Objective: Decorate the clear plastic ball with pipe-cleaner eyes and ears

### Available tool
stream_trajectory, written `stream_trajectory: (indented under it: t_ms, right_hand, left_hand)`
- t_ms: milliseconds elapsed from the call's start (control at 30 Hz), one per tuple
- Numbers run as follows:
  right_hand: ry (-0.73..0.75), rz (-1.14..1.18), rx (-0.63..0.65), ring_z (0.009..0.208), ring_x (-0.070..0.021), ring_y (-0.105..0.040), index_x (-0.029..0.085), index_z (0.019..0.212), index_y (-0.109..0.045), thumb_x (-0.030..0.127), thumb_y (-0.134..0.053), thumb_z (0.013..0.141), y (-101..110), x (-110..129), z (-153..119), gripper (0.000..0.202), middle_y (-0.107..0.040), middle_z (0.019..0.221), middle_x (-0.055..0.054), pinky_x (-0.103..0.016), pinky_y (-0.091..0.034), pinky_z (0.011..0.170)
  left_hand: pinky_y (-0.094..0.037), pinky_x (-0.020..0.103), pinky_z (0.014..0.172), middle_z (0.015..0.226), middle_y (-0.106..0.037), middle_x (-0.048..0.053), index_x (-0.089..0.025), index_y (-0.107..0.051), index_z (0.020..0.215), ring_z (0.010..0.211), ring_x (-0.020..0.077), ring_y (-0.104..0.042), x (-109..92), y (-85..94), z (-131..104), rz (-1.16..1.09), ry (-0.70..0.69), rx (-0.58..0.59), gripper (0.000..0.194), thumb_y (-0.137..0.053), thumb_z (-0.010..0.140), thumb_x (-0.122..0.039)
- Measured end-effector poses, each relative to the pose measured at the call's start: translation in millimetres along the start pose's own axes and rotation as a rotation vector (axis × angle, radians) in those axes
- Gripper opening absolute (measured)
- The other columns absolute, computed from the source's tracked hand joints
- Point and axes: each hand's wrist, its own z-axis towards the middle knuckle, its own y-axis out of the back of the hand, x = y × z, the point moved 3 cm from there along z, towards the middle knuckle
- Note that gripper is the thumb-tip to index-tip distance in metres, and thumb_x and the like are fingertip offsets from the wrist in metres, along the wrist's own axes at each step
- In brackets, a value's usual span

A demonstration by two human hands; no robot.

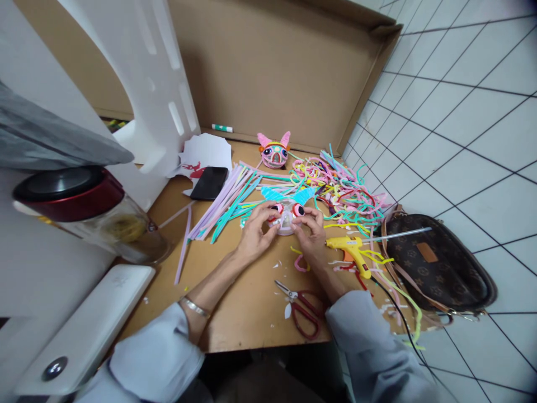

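Note:
A clear, rounded plastic craft piece (286,219) with blue pipe-cleaner ears and red-rimmed black-and-white eyes is held between both hands above the table. My left hand (257,230) grips its left side, fingertips by one eye and thumb at the lower edge. On the other side, my right hand (311,234) holds it in the same way, fingers beside the other eye. Behind it stands a finished-looking pink animal head (274,154) with pink ears. Red-handled scissors (302,308) lie open nearer the table's front edge.
Pipe cleaners lie bundled (229,201) at left and tangled (348,193) at right. A yellow glue gun (351,252), its cord and a brown bag (436,263) are right. A black phone (209,183), paper (207,150), marker (222,128) and glass bottle (126,226) are left.

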Motion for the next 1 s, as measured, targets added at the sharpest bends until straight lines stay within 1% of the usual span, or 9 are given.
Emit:
stream_trajectory:
  t_ms: [100,233,400,500,633,833,1000]
  right_hand:
    - [-0.008,-0.019,0.014,0.112,-0.0255,-0.057,0.024,0.084,-0.074,0.034,-0.07,0.083,0,0,1,0.011,-0.056,0.112,-0.008,-0.046,-0.051,0.1]
    - [0.004,-0.02,0.004,0.114,-0.0261,-0.057,0.024,0.083,-0.074,0.035,-0.07,0.083,0,1,1,0.011,-0.056,0.111,-0.008,-0.047,-0.05,0.101]
    - [0.022,-0.019,-0.009,0.112,-0.0248,-0.058,0.024,0.084,-0.074,0.034,-0.07,0.083,-1,1,0,0.01,-0.056,0.112,-0.008,-0.045,-0.05,0.101]
    - [0.026,-0.022,0.0,0.113,-0.0254,-0.057,0.025,0.084,-0.074,0.034,-0.069,0.084,0,1,0,0.011,-0.056,0.111,-0.008,-0.046,-0.051,0.101]
    - [0.034,-0.029,0.014,0.114,-0.0261,-0.057,0.025,0.087,-0.074,0.034,-0.066,0.086,0,3,-1,0.013,-0.056,0.113,-0.008,-0.048,-0.049,0.104]
    - [0.096,-0.093,-0.016,0.116,-0.0256,-0.057,0.025,0.091,-0.075,0.033,-0.063,0.089,-1,8,-4,0.014,-0.055,0.115,-0.009,-0.048,-0.05,0.105]
    - [0.13,-0.051,-0.029,0.119,-0.0258,-0.056,0.026,0.099,-0.078,0.029,-0.061,0.091,-2,10,-5,0.019,-0.052,0.121,-0.01,-0.048,-0.05,0.105]
  left_hand:
    - [-0.048,0.049,0.11,0.133,-0.063,0.013,-0.021,-0.069,0.108,0.128,0.0279,-0.059,-1,0.5,0,0.015,-0.005,-0.002,0.019,-0.061,0.092,-0.029]
    - [-0.049,0.049,0.11,0.136,-0.061,0.012,-0.022,-0.071,0.113,0.128,0.0272,-0.059,0,0.3,-2,0.03,-0.006,0.016,0.023,-0.06,0.094,-0.028]
    - [-0.05,0.048,0.11,0.137,-0.06,0.012,-0.022,-0.072,0.116,0.128,0.0268,-0.059,1,-0.2,-2,0.041,-0.027,0.022,0.025,-0.06,0.094,-0.026]
    - [-0.05,0.048,0.11,0.137,-0.061,0.012,-0.023,-0.072,0.117,0.128,0.0269,-0.059,1,-0.1,-2,0.049,-0.026,0.022,0.026,-0.06,0.094,-0.025]
    - [-0.05,0.047,0.11,0.137,-0.061,0.011,-0.023,-0.072,0.117,0.128,0.0257,-0.06,0,0.3,-1,0.058,-0.019,0.025,0.027,-0.059,0.093,-0.024]
    - [-0.051,0.047,0.11,0.136,-0.062,0.011,-0.023,-0.072,0.117,0.126,0.0255,-0.06,-1,0.1,-1,0.056,-0.034,0.02,0.028,-0.06,0.091,-0.021]
    - [-0.05,0.047,0.11,0.135,-0.062,0.012,-0.022,-0.072,0.116,0.127,0.0259,-0.06,-2,0.5,0,0.05,-0.044,0.02,0.027,-0.061,0.092,-0.022]
